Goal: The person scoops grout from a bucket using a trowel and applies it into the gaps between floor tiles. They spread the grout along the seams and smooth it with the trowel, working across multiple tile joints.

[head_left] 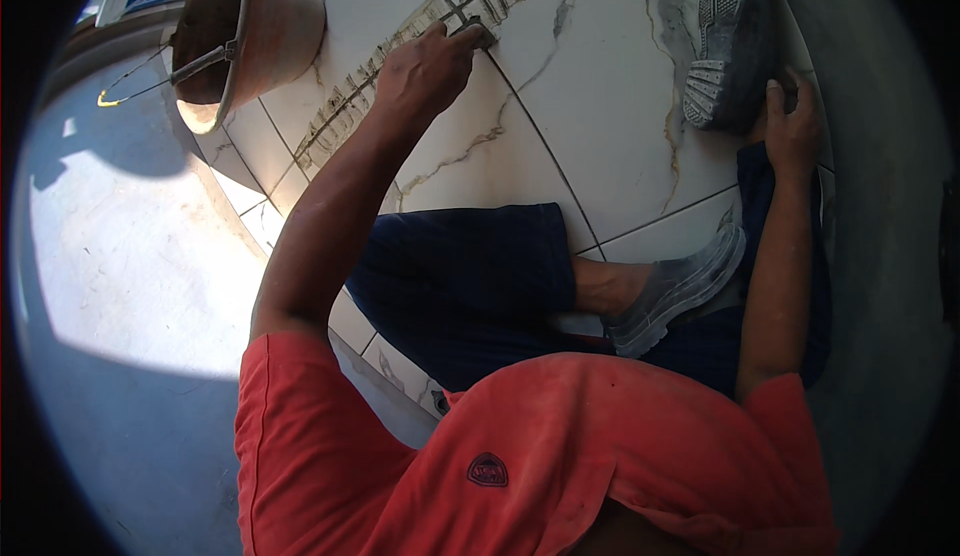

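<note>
Two hands at work on a white marble-patterned tile floor (560, 106). Left hand (425, 66): fingers closed around a small dark tool (478, 31), its tip pressed on the grouted tile joint (400, 61) running diagonally across the floor. Right hand (792, 131): fingers curled loosely, resting against a grey shoe (725, 41) at the floor's far right edge. One brown bucket (245, 36) with wire handle, standing on the floor just left of the joint, near the left hand.
</note>
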### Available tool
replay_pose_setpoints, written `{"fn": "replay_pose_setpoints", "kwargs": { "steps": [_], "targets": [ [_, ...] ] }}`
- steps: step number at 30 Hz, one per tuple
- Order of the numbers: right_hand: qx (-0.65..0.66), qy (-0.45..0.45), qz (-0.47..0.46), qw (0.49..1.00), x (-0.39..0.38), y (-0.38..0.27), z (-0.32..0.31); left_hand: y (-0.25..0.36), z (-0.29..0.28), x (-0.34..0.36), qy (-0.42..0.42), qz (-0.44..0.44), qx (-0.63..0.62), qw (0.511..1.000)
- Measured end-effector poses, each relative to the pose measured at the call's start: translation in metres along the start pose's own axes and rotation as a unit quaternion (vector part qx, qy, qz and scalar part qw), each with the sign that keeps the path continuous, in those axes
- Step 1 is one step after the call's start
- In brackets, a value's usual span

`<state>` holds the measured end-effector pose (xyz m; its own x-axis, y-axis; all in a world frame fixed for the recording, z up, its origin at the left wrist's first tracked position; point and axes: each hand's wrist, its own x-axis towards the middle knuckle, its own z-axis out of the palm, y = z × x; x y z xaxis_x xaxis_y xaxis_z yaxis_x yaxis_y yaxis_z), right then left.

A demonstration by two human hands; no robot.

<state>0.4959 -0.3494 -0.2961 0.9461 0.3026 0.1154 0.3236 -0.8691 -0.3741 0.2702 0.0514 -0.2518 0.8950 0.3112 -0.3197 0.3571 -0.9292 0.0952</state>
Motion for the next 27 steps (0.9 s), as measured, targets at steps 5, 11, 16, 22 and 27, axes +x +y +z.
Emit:
{"fn": "replay_pose_setpoints", "kwargs": {
  "steps": [5, 11, 16, 22, 27],
  "targets": [
    [-0.005, -0.018, 0.006, 1.000, -0.001, -0.005, 0.000, -0.030, 0.006, -0.027, -0.059, -0.018, 0.023, 0.998],
    [-0.010, -0.011, 0.012, 1.000, -0.001, -0.008, -0.002, 0.011, 0.001, -0.015, -0.023, -0.002, -0.004, 1.000],
    [-0.019, 0.000, -0.020, 1.000, -0.002, 0.006, 0.003, -0.005, 0.016, -0.039, -0.050, -0.016, 0.014, 0.999],
    [0.009, 0.001, -0.010, 1.000, 0.000, -0.003, 0.001, 0.016, 0.015, -0.019, 0.005, 0.009, -0.005, 1.000],
    [0.017, 0.003, -0.019, 1.000, 0.000, 0.003, 0.005, 0.009, 0.017, -0.045, -0.054, -0.004, 0.011, 0.998]
  ]
}}
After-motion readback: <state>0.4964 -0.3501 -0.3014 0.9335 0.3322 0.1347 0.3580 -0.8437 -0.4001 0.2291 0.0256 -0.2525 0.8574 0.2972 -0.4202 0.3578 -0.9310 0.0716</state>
